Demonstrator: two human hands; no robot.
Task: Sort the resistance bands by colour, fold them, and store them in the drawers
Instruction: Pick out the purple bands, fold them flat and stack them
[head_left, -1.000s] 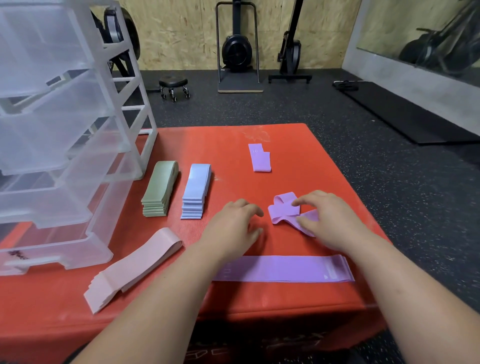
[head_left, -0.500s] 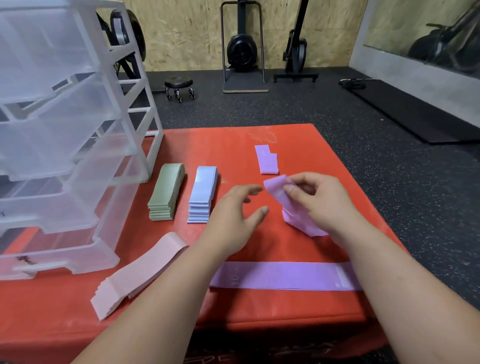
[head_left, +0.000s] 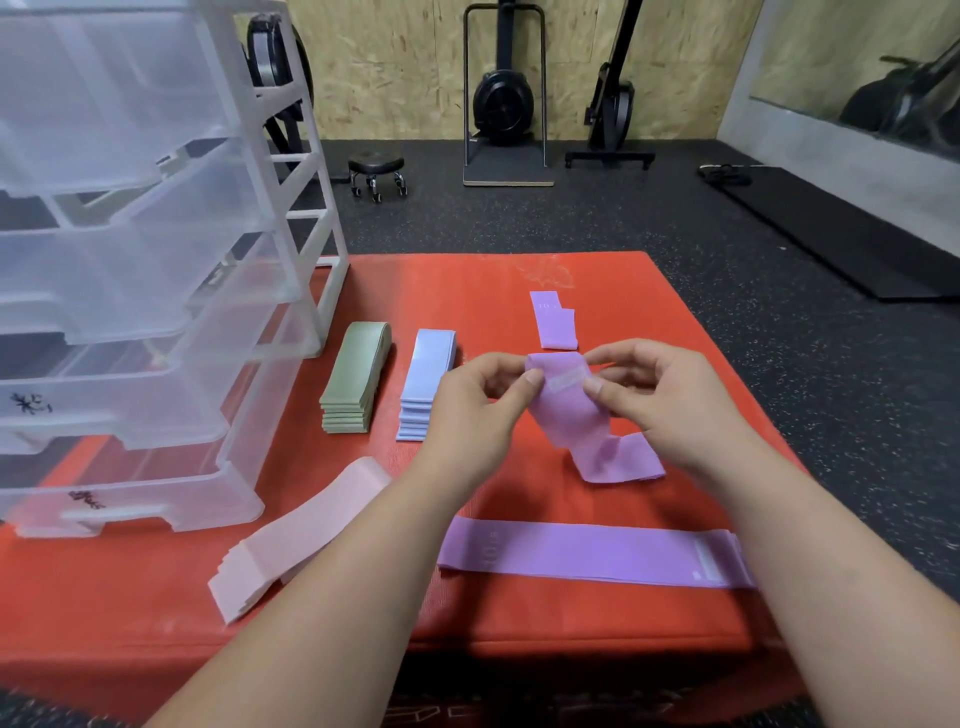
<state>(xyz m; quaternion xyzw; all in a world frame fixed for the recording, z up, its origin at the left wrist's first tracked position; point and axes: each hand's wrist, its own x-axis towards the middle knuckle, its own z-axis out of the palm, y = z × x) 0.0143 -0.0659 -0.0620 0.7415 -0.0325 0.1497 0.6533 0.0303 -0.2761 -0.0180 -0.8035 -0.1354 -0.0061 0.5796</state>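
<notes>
My left hand (head_left: 470, 410) and my right hand (head_left: 670, 400) both pinch the top end of a purple band (head_left: 582, 421), lifted above the red mat (head_left: 467, 291); its lower end trails onto the mat. A folded purple band (head_left: 555, 322) lies just beyond it. Another purple band (head_left: 592, 555) lies flat and unfolded near the front edge. A green stack (head_left: 353, 384) and a light blue stack (head_left: 426, 387) lie side by side left of my hands. A pink stack (head_left: 296, 540) lies at the front left. The clear drawer unit (head_left: 135, 291) stands at the left with drawers pulled out.
The red mat ends at a front edge below my forearms and a right edge beside my right wrist. Behind it on the dark floor are a small wheeled stool (head_left: 376, 174), gym machines (head_left: 504, 98) against the wood wall, and a black floor mat (head_left: 852, 228).
My right hand lifted the crumpled purple band off the mat. My left hand came up from the mat and took hold of its top end.
</notes>
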